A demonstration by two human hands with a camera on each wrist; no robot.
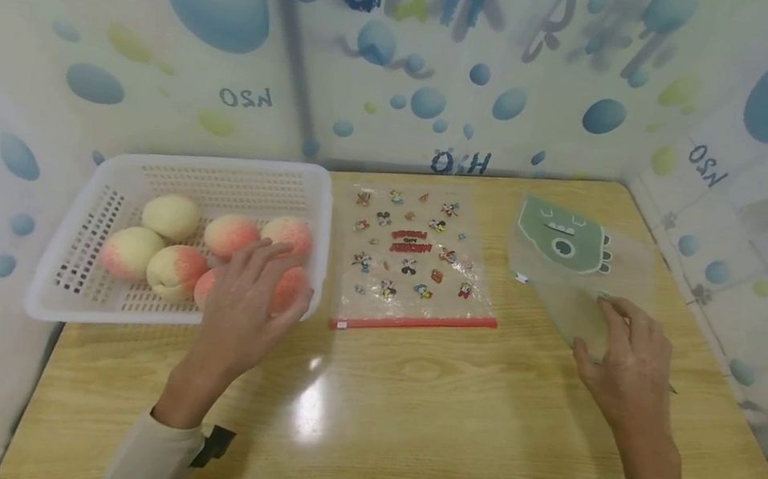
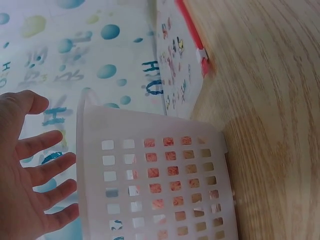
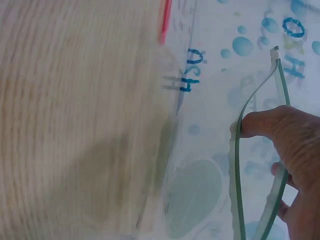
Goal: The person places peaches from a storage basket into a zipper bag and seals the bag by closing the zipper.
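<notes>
My left hand (image 1: 248,302) hovers over the right end of a white plastic basket (image 1: 65,230), fingers spread and slightly bent above the peaches. In the left wrist view its fingers (image 2: 55,165) are beside the basket's rim, holding nothing. Several yellow-and-red peaches (image 1: 171,217) lie in the basket, some partly hidden by this hand. At the right, my right hand (image 1: 632,369) holds a clear zip bag with a green cartoon print (image 1: 559,234) by its mouth. The right wrist view shows the thumb at one green-edged side (image 3: 238,165), the mouth parted and the fingers at the other side.
A clear zip bag with cartoon figures and a red slider strip (image 1: 418,260) lies flat between the basket and the green bag. The wooden table (image 1: 390,410) meets bubble-patterned walls (image 1: 406,72) at the back and sides.
</notes>
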